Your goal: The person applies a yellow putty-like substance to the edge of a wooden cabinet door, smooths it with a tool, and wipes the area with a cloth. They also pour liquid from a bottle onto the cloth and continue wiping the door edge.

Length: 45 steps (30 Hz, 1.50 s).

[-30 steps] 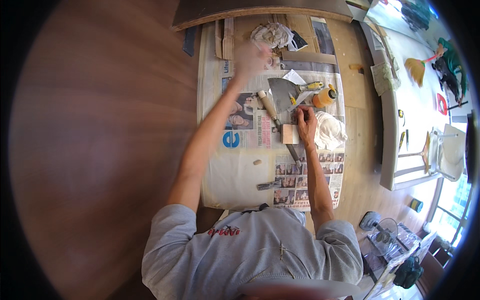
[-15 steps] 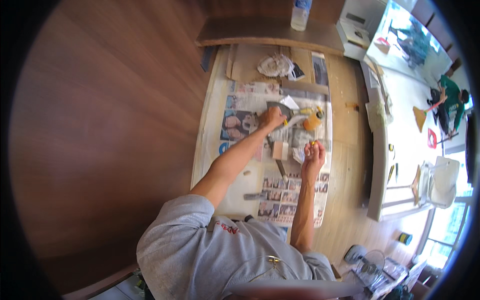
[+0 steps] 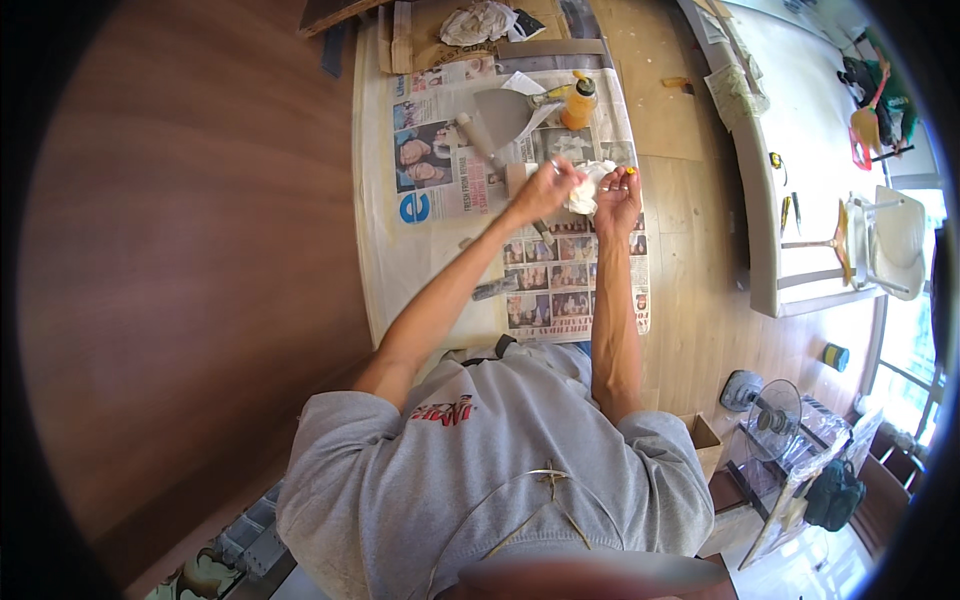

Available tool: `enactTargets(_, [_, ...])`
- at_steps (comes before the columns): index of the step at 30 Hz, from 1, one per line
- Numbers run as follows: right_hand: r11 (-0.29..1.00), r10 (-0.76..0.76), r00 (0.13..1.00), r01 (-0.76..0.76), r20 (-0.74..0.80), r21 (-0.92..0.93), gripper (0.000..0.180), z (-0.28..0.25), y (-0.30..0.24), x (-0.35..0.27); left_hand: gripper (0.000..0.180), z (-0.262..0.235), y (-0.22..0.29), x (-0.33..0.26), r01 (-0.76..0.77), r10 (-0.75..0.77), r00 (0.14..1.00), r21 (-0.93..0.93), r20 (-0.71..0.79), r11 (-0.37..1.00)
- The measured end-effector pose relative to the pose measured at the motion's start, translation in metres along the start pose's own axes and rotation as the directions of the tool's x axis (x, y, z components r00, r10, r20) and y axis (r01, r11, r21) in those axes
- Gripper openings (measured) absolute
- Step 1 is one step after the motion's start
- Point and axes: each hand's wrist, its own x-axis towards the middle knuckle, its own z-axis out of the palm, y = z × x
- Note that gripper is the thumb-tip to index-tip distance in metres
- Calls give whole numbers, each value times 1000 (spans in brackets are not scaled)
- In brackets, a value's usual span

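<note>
Both bare forearms reach toward twelve o'clock; the left hand (image 3: 545, 190) and right hand (image 3: 617, 195) meet, fingers curled.

Bright daylight from right; fisheye-bent, dark-vignetted edges.

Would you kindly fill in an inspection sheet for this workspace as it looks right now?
Surface: newspaper sheets spread over a pale wooden floor.
Job's things: white crumpled cloth held between both hands.
Clutter: wide putty knife, orange-filled bottle, crumpled paper at the far edge, small tool on the newspaper.
Hands: left hand and right hand both gripping the cloth; something small and yellow at the right fingertips.
Cables: nothing seen.
Surroundings: dark wood panel to the left, white counter with tools to the right, fan at lower right.
</note>
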Motion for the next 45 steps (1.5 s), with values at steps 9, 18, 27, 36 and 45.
enactTargets(9, [990, 63, 998, -66, 26, 126, 15, 5, -44, 12, 12, 51, -38, -24, -4, 11, 996, -82, 88, 997])
enactTargets(18, [900, -71, 991, 113, 114, -421, 21, 23, -89, -9, 14, 63, -19, -29, -48, 0, 982, 251, 190, 967])
enactTargets(27, [798, 187, 980, -107, 75, -593, 21, 32, -143, -15, 20, 74, 17, -32, 113, -119, 992, 146, 35, 983])
enactTargets(36, [585, 361, 927, -136, 107, -800, 24, 47, -126, -55, 49, 80, 65, -50, 110, -124, 992, -328, -23, 938])
enactTargets(45, [366, 500, 841, 12, 208, -930, 24, 75, -140, -67, 64, 76, 98, -50, 100, -96, 995, -265, 27, 959])
